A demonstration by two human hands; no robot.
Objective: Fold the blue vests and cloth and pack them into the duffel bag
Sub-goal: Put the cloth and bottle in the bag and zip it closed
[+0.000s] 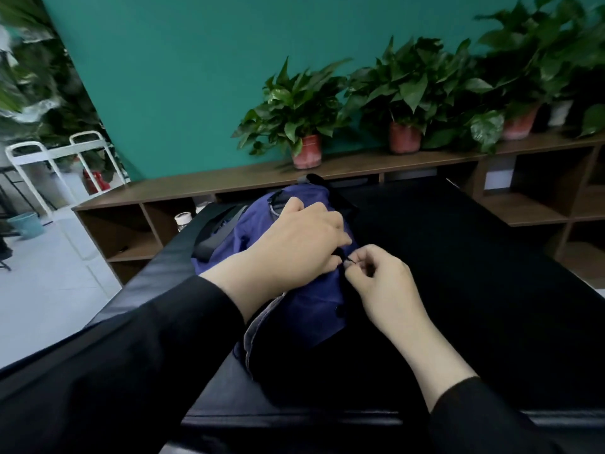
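Black sleeves point(114, 371) filled the near foreground, reaching in over the near edge of the black desk point(474, 257). Between the two forearms lay the blue duffel bag point(304, 309), running lengthwise away from the person, its far end just short of the desk's far edge. The left hand point(294, 237) lay on top of the bag with its fingers curled down, pressing or gripping the fabric beside the zipper; which of the two could not be told. Just to its right, the right hand point(383, 283) pinched a small dark zipper pull point(347, 262) between thumb and fingertips, almost touching the left hand's fingers. A black strap point(216, 229) trailed off the bag to the left of the left hand, toward the desk's left edge. Right of the right hand, the desk top stretched wide and bare to its right edge. Beyond both hands stood a low wooden shelf point(360, 162) against a teal wall, carrying potted plants point(304, 126). Left of the desk was open pale floor point(42, 290).
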